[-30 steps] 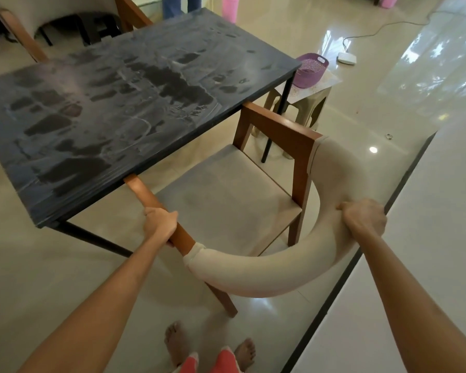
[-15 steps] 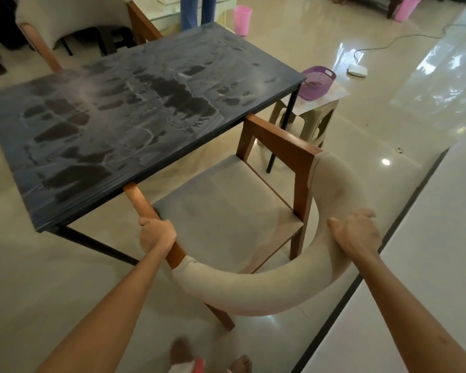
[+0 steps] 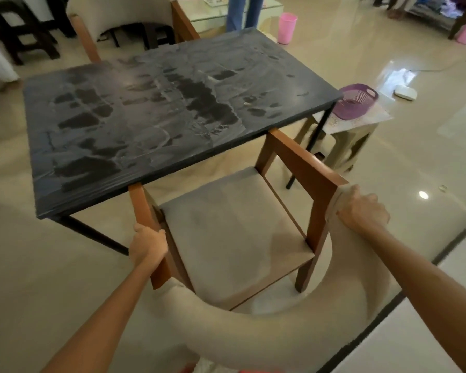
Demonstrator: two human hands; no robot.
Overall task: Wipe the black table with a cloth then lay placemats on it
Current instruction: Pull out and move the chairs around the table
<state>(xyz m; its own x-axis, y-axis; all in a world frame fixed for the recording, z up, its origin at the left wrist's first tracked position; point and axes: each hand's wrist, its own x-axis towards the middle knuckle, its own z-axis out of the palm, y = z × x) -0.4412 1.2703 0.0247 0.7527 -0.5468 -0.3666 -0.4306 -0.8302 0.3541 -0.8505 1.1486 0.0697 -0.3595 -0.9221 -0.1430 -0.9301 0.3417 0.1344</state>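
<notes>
The black table (image 3: 156, 114) fills the upper middle of the view, its top streaked with pale smears and darker patches. A wooden chair (image 3: 234, 227) with a grey seat and a curved beige backrest stands at the table's near edge, its arm tips under the tabletop. My left hand (image 3: 147, 244) grips the chair's left wooden arm. My right hand (image 3: 361, 211) grips the top of the padded backrest where it meets the right arm. No cloth or placemat is in my hands.
A second chair (image 3: 124, 25) stands at the table's far side. To the right, a beige stool (image 3: 345, 144) carries a purple basket (image 3: 357, 103) on a patterned sheet. Pink bins (image 3: 287, 28) stand on the glossy floor beyond, and a person's legs (image 3: 244, 12) show at the top.
The chair has slid forward so its arms now reach under the table edge. My right hand has shifted up the backrest toward the right arm. The view has risen and moved closer.
</notes>
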